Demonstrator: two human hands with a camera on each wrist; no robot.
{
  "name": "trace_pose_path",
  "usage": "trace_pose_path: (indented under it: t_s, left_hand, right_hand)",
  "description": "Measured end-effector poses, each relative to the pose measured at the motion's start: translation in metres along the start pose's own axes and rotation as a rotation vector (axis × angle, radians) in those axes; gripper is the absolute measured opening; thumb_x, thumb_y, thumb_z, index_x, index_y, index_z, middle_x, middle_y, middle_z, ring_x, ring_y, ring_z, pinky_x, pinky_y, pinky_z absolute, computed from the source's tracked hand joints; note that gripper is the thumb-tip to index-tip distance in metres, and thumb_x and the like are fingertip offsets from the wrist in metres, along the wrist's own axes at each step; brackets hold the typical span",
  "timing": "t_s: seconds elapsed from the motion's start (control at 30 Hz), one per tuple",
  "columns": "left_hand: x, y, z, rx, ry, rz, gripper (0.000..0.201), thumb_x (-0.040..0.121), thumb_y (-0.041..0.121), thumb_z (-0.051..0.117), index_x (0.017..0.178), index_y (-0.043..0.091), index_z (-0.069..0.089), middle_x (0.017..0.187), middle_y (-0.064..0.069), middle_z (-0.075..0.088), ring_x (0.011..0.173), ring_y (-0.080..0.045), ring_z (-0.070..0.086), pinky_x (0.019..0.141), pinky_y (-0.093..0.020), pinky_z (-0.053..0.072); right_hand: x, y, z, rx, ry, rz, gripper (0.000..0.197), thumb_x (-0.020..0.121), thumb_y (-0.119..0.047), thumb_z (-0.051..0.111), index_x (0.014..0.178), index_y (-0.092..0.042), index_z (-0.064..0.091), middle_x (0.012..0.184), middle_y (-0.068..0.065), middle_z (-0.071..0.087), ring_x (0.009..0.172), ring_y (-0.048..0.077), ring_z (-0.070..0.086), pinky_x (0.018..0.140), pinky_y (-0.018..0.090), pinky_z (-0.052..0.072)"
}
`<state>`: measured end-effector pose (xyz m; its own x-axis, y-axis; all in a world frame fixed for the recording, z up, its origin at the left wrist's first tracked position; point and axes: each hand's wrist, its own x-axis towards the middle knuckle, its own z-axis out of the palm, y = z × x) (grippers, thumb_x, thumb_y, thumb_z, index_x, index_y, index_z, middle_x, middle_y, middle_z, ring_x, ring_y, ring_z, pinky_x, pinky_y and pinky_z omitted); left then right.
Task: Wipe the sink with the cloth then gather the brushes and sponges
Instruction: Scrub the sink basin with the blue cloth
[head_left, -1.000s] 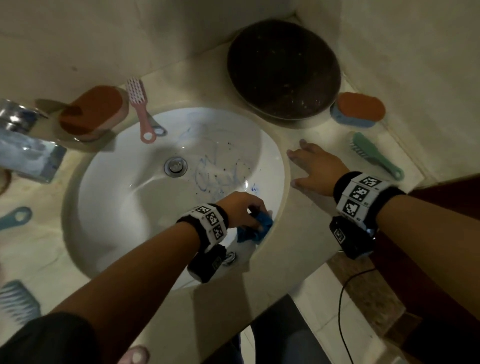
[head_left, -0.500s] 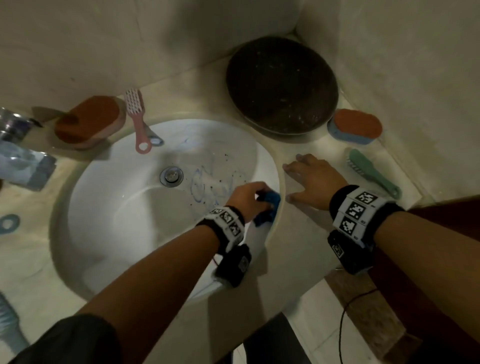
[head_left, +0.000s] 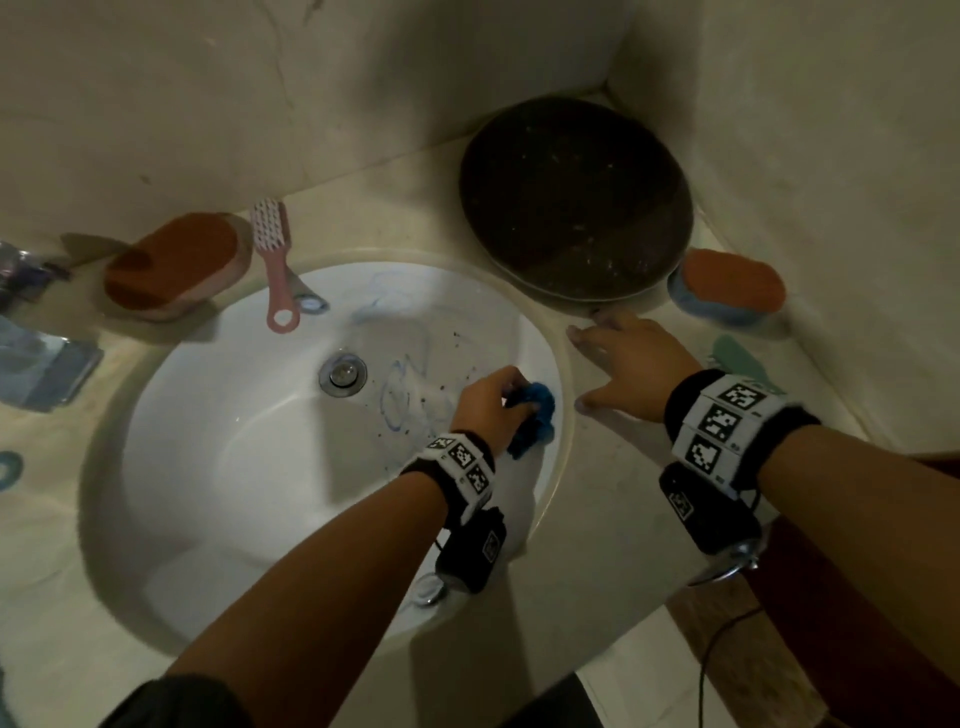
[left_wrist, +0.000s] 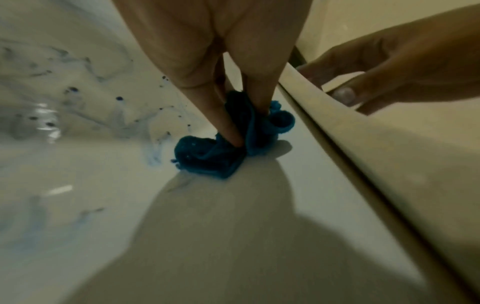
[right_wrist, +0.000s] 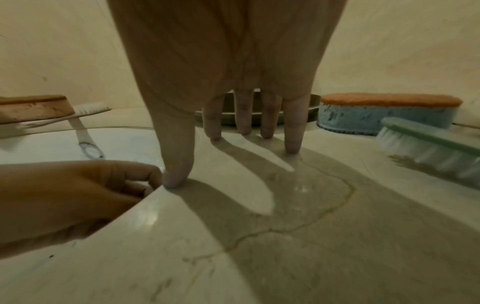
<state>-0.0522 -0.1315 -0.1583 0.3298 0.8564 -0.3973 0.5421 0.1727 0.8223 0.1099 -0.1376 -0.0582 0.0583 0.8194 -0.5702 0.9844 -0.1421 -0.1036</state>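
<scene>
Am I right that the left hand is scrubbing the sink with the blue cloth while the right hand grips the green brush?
Not quite. The left hand does press the blue cloth against the sink, but the right hand rests flat on the counter, fingers spread. The right wrist view shows the green brush lying untouched beside it.

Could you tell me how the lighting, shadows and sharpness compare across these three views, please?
Head view: dim overall, the sink brightest, arm shadows falling across it. Left wrist view: the blue cloth fairly sharp, the ink marks smeared by blur, a broad shadow below. Right wrist view: the right hand casts finger shadows on the counter; the green brush is soft at the edge.
</scene>
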Motion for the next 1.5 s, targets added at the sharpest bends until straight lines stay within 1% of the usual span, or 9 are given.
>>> trace_pose_path:
  t_s: [0.17, 0.33, 0.47, 0.7, 1.07, 1.17, 1.3, 1.4, 1.5]
  left_hand:
    - [0.029, 0.033, -0.01, -0.352, 0.159, -0.121, 0.024, 0.09, 0.011, 0.058, 0.113, 0.02, 0.054, 0.105, -0.01, 0.06, 0.093, -0.024, 0.062, 0.074, -0.031, 0.057]
    - [-0.003, 0.023, 0.0, 0.01, -0.016, 0.024, 0.031, 0.084, 0.009, 0.063, 0.114, 0.016, 0.061, 0.116, -0.007, 0.063, 0.108, -0.021, 0.057, 0.089, -0.021, 0.041]
    - [-0.006, 0.014, -0.007, 0.068, -0.185, 0.03, 0.037, 0.075, 0.011, 0.075, 0.111, 0.016, 0.065, 0.115, -0.005, 0.063, 0.102, -0.015, 0.057, 0.081, -0.012, 0.039]
    - [0.003, 0.019, -0.017, 0.056, -0.319, -0.003, 0.034, 0.071, 0.019, 0.081, 0.1, 0.016, 0.064, 0.093, 0.002, 0.057, 0.085, -0.014, 0.056, 0.072, -0.022, 0.047]
    - [-0.006, -0.019, -0.018, 0.205, -0.267, -0.052, 0.036, 0.076, 0.012, 0.076, 0.11, 0.012, 0.064, 0.11, -0.008, 0.063, 0.089, -0.012, 0.052, 0.077, -0.018, 0.041]
    - [-0.005, -0.007, -0.027, 0.052, -0.131, -0.073, 0.034, 0.078, 0.015, 0.074, 0.11, 0.016, 0.063, 0.102, -0.002, 0.06, 0.089, -0.013, 0.053, 0.08, -0.021, 0.046]
    - [0.007, 0.006, -0.054, -0.262, 0.101, -0.125, 0.032, 0.08, 0.009, 0.071, 0.109, 0.016, 0.06, 0.1, -0.002, 0.059, 0.097, -0.025, 0.063, 0.087, -0.042, 0.056]
    - [0.019, 0.01, -0.076, -0.288, 0.255, -0.11, 0.039, 0.081, 0.009, 0.07, 0.118, 0.017, 0.057, 0.104, 0.003, 0.055, 0.099, -0.021, 0.06, 0.091, -0.035, 0.053]
    - [0.029, 0.004, -0.087, -0.319, 0.407, -0.122, 0.047, 0.078, 0.003, 0.07, 0.122, 0.012, 0.056, 0.118, -0.003, 0.058, 0.105, -0.017, 0.057, 0.095, -0.028, 0.047]
  right_hand:
    - [0.002, 0.002, -0.001, -0.003, -0.023, -0.019, 0.092, 0.072, -0.048, 0.073, 0.147, -0.028, 0.024, 0.155, 0.007, 0.017, 0.138, 0.031, 0.026, 0.111, 0.037, 0.029]
    - [0.002, 0.001, -0.002, 0.022, -0.002, 0.0, 0.091, 0.069, -0.047, 0.076, 0.145, -0.029, 0.029, 0.152, 0.007, 0.022, 0.134, 0.032, 0.029, 0.109, 0.038, 0.031]
    - [0.005, 0.002, 0.0, 0.03, 0.009, 0.018, 0.092, 0.067, -0.048, 0.077, 0.144, -0.031, 0.031, 0.149, 0.007, 0.025, 0.133, 0.032, 0.029, 0.108, 0.04, 0.033]
    - [0.007, 0.003, 0.002, 0.013, 0.03, 0.023, 0.092, 0.065, -0.049, 0.077, 0.142, -0.031, 0.032, 0.146, 0.006, 0.028, 0.131, 0.032, 0.032, 0.107, 0.04, 0.034]
    - [0.009, 0.002, 0.002, 0.049, 0.041, 0.039, 0.092, 0.063, -0.046, 0.08, 0.142, -0.031, 0.035, 0.144, 0.006, 0.03, 0.129, 0.031, 0.033, 0.107, 0.04, 0.033]
    - [0.007, -0.002, -0.001, -0.004, -0.003, 0.038, 0.092, 0.068, -0.047, 0.077, 0.145, -0.031, 0.029, 0.147, 0.007, 0.027, 0.132, 0.032, 0.032, 0.108, 0.039, 0.031]
    - [0.012, -0.006, -0.023, -0.026, -0.086, 0.026, 0.07, 0.076, -0.043, 0.072, 0.137, -0.029, 0.042, 0.138, 0.003, 0.04, 0.123, 0.024, 0.044, 0.1, 0.034, 0.039]
    - [0.025, -0.02, -0.05, 0.026, -0.016, -0.045, 0.044, 0.081, -0.036, 0.067, 0.123, -0.026, 0.056, 0.122, 0.0, 0.058, 0.107, 0.017, 0.056, 0.093, 0.033, 0.048]
    - [0.044, -0.041, -0.071, 0.081, 0.108, -0.153, 0.041, 0.084, -0.031, 0.065, 0.124, -0.027, 0.054, 0.12, -0.003, 0.054, 0.102, 0.011, 0.052, 0.092, 0.029, 0.046]
